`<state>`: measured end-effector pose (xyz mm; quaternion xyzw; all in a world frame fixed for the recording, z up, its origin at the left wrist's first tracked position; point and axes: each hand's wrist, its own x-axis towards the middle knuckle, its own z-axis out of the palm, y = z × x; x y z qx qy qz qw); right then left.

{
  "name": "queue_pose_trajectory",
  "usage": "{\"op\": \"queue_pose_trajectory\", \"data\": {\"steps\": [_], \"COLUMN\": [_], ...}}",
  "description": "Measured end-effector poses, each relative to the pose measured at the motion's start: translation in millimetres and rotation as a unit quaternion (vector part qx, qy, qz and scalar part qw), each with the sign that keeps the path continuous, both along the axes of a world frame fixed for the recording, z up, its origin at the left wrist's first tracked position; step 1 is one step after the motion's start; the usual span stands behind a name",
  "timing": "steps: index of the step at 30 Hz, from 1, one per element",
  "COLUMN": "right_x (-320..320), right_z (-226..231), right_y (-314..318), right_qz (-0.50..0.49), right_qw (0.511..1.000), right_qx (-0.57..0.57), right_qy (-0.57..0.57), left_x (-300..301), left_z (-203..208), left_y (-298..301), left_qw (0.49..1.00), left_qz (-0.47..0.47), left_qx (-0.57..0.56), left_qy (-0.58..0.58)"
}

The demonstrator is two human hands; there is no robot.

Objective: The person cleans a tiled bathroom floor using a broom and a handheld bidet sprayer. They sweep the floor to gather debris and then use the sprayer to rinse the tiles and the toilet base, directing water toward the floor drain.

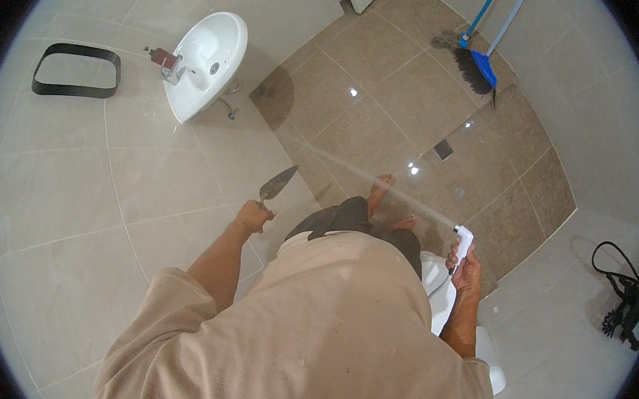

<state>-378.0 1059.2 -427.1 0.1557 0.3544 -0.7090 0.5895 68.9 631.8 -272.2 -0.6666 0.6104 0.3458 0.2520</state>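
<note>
My left hand point(256, 216) is closed round the handle of a pointed trowel point(279, 182), its dark blade angled up and to the right beside the tiled wall. In my right hand point(466, 270) is a white handheld bidet sprayer point(463, 243), gripped by its body. A thin jet of water point(387, 187) shoots from its nozzle toward the left, crossing above my bare feet to the foot of the wall below the washbasin. Part of the sprayer's hose shows below my fingers.
A white washbasin point(230, 41) with a tap and a soap bottle point(164, 58) is on the left wall, near a black-framed mirror point(75, 96). The brown tiled floor has a square drain point(444, 150). A blue broom point(480, 68) leans at the far right. Behind me stands a white toilet point(488, 351).
</note>
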Motion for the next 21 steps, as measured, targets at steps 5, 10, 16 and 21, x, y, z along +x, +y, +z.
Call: {"op": "queue_pose_trajectory", "data": {"steps": [5,10,16,21], "right_x": [0,3,19,20], "right_z": [-1,-1,-6,-6], "right_y": [4,1,-28,-15], "right_qz": [-0.04,-0.056,-0.039,-0.109], "right_qw": [0.999,0.997,0.998,0.992], "right_qx": [-0.02,-0.047,-0.042,-0.066], "right_qy": [-0.014,-0.008,-0.016,0.002], "left_x": [-7,-1,66,-3], "left_z": [1,-8,-34,-1], "left_y": [-3,-20,-53,-60], "left_qw": [1.0,1.0,0.999,0.999], "left_qz": [-0.007,-0.021,-0.019,-0.052], "left_qx": [0.001,-0.004,-0.031,0.001], "left_qy": [0.009,0.018,-0.005,-0.016]}}
